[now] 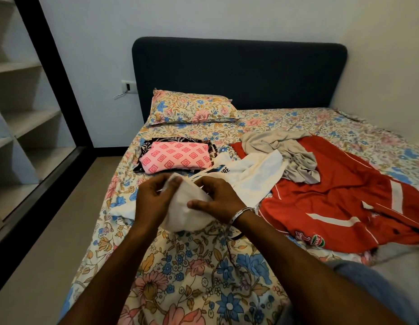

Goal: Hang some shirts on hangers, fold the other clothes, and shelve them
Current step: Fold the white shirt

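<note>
both hands work a white shirt (pixel 229 181) on the bed (pixel 180 266), in front of the pink fold (pixel 176 158). left hand (pixel 154 198) has fingers curled round a bunched white edge, gripping it. right hand (pixel 217 197) pinches the same bunch from the other side, thumb pressed on the cloth, a bracelet (pixel 242 211) on its wrist. the bunch is lifted slightly off the bed; the rest of the white shirt trails back toward the pink fold, with dark print showing just right of that fold.

pink fold sits on a dark patterned fold (pixel 145 146), both already folded, near the pillow (pixel 192 107). right of the pink fold lies a grey garment (pixel 295 156), crumpled, partly on top of a red jersey (pixel 344 200) that is spread out and unfolded. the white shirt overlaps the red jersey's left edge. shelves (pixel 23 118) stand well left of the pink fold, across the floor; nothing visible on them from here. no hanger in view.

step in hand, by judgement: start of handling the white shirt, finding an edge or sleeve to straighten it before a fold or a hanger. task looks early to mid: two items folded, three loose, none shelved.

next move likely calls for pulling the white shirt clear of the red jersey and grey garment, shaking or laying it flat on the bare sheet in front of the pink fold, then squaring the sleeves. risk: dragging the grey garment along with it.
</note>
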A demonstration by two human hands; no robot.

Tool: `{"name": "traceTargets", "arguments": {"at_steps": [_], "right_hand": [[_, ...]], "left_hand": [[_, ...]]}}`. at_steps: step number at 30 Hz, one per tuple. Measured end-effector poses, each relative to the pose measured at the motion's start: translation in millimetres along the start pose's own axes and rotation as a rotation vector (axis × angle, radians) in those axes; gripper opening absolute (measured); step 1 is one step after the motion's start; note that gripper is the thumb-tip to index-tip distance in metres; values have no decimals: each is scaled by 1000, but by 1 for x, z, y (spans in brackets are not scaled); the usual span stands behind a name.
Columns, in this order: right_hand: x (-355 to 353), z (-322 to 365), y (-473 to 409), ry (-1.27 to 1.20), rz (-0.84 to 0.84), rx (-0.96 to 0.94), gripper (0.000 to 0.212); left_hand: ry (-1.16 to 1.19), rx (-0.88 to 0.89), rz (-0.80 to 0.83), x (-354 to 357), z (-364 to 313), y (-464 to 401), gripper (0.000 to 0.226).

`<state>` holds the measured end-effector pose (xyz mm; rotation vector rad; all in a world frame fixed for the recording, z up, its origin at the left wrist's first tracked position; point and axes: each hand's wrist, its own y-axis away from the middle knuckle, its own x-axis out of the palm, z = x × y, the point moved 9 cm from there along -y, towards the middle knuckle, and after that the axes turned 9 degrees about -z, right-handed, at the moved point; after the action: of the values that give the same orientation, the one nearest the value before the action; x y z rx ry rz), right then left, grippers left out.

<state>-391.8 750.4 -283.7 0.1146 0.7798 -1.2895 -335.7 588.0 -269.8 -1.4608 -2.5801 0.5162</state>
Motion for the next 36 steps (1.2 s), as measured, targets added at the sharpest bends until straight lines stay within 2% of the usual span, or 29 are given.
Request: {"name": "traceTargets", "arguments": {"at_steps": [3,5,8,9,10,11,12,13,14,15,16,17,18,20,21,23,24,26,27,31,36], "right_hand": [[-12,-15,-2,245,-3,53,30],[-30,-27,-4,414,-59,78,24],[-56,-44,-7,527,-174,133,17],[-63,-50,-8,550,-202,157,16],[-69,-56,-9,568,-221,182,19],[-75,-63,-11,568,-235,210,24],[-80,-67,-12,547,-252,229,28],[-84,-70,-13,513,-275,237,29],[-86,-68,-15,476,-298,226,29],[-85,-66,-18,437,-310,207,28],[-81,-59,-20,403,-300,183,29],[-73,-49,-22,371,-271,149,30],[-63,-34,-22,344,-229,97,31],[-39,-1,-19,308,-138,-34,31],[-29,14,-15,306,-107,-100,28],[-19,35,-7,364,-78,-198,21],[-20,40,-4,401,-74,-225,18],[-26,38,-1,382,-67,-217,13],[-32,31,-1,353,-74,-187,12],[-60,5,-8,424,-169,-76,21],[-83,-9,-18,395,-220,-4,28]], "left_hand": [[88,48,-162,-26,-14,-11,19],[139,149,-267,-49,-37,-14,23],[205,287,-445,-83,-69,-15,14],[247,293,-513,-105,-56,-30,13],[235,248,-602,-132,-10,-46,15],[191,233,-729,-172,72,-76,23],[165,184,-674,-221,140,-130,38],[96,157,-670,-264,174,-164,51],[0,195,-703,-288,171,-171,54],[-96,225,-702,-273,148,-150,47],[-169,173,-624,-231,98,-119,36],[-254,190,-441,-167,18,-82,29],[-324,259,-273,-119,-28,-58,34],[-372,247,22,-49,-52,-25,52],[-401,215,184,-21,-43,-14,58],[-438,174,384,21,-23,11,54],[-459,182,404,32,-18,18,42],[-533,243,330,32,-16,20,19],[-568,255,278,27,-15,16,16],[-581,300,93,-10,-26,-8,19],[-626,253,36,-40,-17,-29,22]]}}
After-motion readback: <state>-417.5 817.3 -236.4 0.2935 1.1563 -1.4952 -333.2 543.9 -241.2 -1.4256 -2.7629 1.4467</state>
